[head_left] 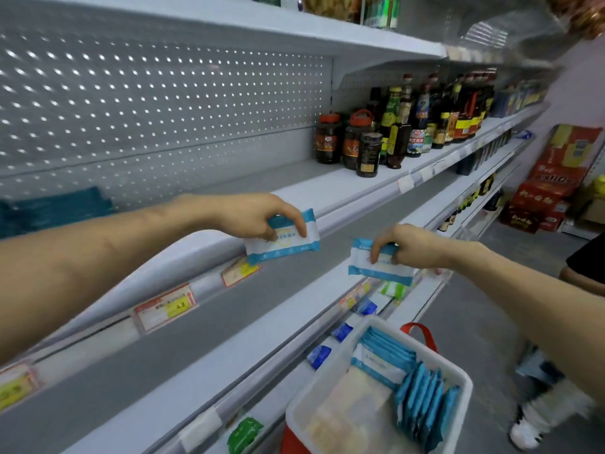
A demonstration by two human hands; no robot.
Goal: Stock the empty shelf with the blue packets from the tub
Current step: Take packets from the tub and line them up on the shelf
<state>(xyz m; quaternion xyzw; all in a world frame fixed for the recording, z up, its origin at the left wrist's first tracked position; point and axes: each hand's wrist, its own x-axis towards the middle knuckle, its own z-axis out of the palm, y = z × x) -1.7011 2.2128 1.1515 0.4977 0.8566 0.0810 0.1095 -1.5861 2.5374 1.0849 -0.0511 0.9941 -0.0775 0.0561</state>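
My left hand (248, 214) grips a blue-and-white packet (288, 244) by its top edge, just over the front lip of the empty white shelf (255, 188). My right hand (412, 245) grips a second blue-and-white packet (376, 268), lower and to the right, in front of the shelf below. At the bottom right stands the white tub (458, 381), with several more blue packets (422, 398) upright inside it. A dark teal stack (55, 208) lies at the far left back of the shelf.
Dark sauce bottles and jars (409, 126) fill the right end of the same shelf. Price tags (163, 306) line the shelf rail. Small blue and green packets (342, 330) lie on the lower shelf. Red cartons (550, 188) stand on the floor at right. Another person's shoe (523, 434) is near the tub.
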